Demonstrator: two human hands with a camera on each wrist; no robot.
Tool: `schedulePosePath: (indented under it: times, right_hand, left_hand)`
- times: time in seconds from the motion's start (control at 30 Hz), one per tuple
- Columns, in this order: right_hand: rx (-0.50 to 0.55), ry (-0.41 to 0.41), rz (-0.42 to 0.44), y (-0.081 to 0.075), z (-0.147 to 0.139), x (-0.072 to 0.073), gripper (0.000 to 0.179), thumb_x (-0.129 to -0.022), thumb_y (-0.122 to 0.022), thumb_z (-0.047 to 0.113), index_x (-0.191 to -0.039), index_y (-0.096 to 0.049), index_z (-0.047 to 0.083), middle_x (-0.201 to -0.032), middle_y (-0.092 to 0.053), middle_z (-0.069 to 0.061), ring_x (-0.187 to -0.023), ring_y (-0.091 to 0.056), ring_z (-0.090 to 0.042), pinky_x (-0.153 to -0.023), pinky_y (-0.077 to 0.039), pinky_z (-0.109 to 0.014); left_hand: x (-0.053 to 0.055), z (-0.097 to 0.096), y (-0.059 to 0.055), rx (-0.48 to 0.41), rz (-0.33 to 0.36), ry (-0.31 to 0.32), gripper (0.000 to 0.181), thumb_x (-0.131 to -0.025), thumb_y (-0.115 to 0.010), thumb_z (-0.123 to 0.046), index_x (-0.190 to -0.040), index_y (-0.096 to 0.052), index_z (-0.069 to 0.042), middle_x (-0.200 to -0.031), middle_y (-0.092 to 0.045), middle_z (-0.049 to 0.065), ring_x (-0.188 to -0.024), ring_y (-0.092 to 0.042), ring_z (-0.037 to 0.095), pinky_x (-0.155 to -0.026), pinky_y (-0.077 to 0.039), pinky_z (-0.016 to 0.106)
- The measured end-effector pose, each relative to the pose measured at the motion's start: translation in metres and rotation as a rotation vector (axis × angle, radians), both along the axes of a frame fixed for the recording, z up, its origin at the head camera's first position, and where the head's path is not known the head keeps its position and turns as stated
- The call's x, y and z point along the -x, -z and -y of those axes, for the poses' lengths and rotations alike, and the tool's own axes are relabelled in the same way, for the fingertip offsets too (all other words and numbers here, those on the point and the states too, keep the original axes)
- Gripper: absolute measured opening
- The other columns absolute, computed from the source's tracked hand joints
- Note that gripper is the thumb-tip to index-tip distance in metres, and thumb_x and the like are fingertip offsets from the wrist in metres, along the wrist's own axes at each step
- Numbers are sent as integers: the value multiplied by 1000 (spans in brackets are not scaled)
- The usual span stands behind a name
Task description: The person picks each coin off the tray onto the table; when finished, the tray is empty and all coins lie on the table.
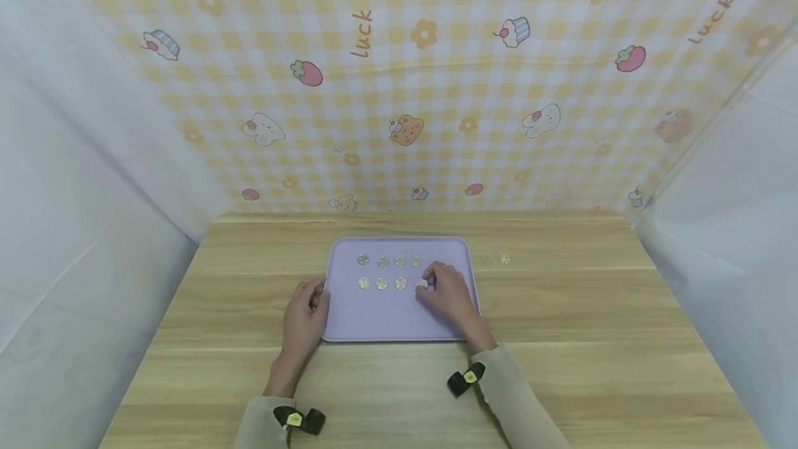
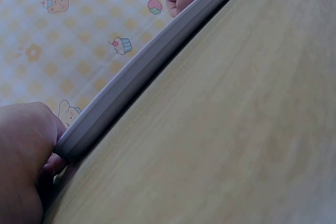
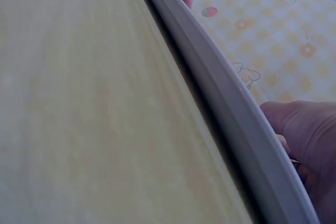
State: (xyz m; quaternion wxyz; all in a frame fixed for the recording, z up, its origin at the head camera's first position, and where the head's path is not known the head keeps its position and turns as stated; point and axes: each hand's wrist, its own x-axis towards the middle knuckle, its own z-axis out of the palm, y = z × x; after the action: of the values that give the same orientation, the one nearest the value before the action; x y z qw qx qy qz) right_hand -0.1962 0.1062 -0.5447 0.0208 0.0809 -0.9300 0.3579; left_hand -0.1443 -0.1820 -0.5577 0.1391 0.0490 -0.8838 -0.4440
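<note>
A lilac tray (image 1: 386, 324) lies on the table with shiny round coins in two rows. The upper row includes a coin (image 1: 364, 260) near the left; the lower row includes a coin (image 1: 401, 283) near the middle. My right hand (image 1: 447, 294) is over the tray's right half and pinches a coin (image 1: 422, 283) between thumb and fingers at the right end of the lower row. In the right wrist view only its thin edge (image 3: 295, 161) shows. My left hand (image 1: 305, 321) grips the tray's left rim, with fingers partly hidden by the rim in the left wrist view.
Right of the tray, a coin (image 1: 505, 260) lies on the wooden table (image 1: 573, 338), with a fainter round piece (image 1: 485, 259) beside it. A yellow checked cloth (image 1: 349, 102) hangs behind the table, and white sheets (image 1: 81, 241) stand at the sides.
</note>
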Motion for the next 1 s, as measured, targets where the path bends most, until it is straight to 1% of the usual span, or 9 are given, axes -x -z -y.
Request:
schedulePosePath:
  times: [0.2, 0.33, 0.5, 0.6, 0.73, 0.83, 1.0]
  right_hand:
    - [45, 2, -55, 11, -5, 2, 13, -82, -71, 17, -91, -62, 18, -75, -55, 3, -68, -46, -13, -64, -39, -29]
    - [64, -23, -88, 13, -7, 2, 13, -84, -72, 18, -96, -67, 17, -75, -56, 5, -69, -47, -12, -65, -41, -28]
    - [59, -73, -123, 14, -10, 1, 19, -86, -72, 16, -104, -74, 13, -77, -59, 6, -73, -50, -10, -71, -45, -29]
    - [58, -94, -110, 13, -11, 1, 21, -88, -71, 15, -108, -75, 11, -80, -61, 5, -76, -52, -10, -74, -47, -30]
    - [60, -108, -61, 10, -13, 2, 23, -89, -72, 17, -111, -74, 8, -83, -63, 3, -79, -52, -11, -76, -48, -32]
    - [51, -114, -44, 8, -13, 2, 24, -89, -73, 18, -110, -74, 7, -83, -64, 3, -79, -53, -11, -76, -49, -31]
    - [52, -113, -47, 7, -14, 2, 22, -87, -74, 18, -105, -73, 5, -81, -63, 2, -77, -54, -10, -74, -49, -29]
  left_hand:
    - [0, 0, 0, 3, -10, 0, 31, -95, -62, -8, -125, -65, 0, -97, -62, 8, -80, -52, 15, -66, -46, 20]
    - [0, 0, 1, 3, -8, 0, 31, -95, -63, -8, -125, -65, -1, -97, -61, 7, -80, -52, 14, -66, -46, 20]
    - [0, 1, 3, 7, -9, -3, 31, -95, -62, -8, -124, -65, 0, -97, -61, 7, -80, -52, 14, -66, -45, 19]
    - [0, 1, 3, 6, -19, -4, 31, -94, -63, -6, -124, -65, 1, -97, -62, 8, -80, -52, 15, -66, -45, 19]
    - [0, 1, 3, 3, -17, -6, 30, -94, -63, -6, -124, -65, 1, -96, -62, 8, -79, -52, 15, -65, -45, 19]
    - [0, 1, 2, 7, -10, -7, 31, -94, -62, -6, -124, -65, 1, -96, -62, 8, -79, -52, 15, -65, -45, 19]
    - [0, 1, 2, 3, 1, -10, 31, -95, -62, -8, -125, -65, 0, -97, -62, 8, -80, -52, 15, -65, -45, 19]
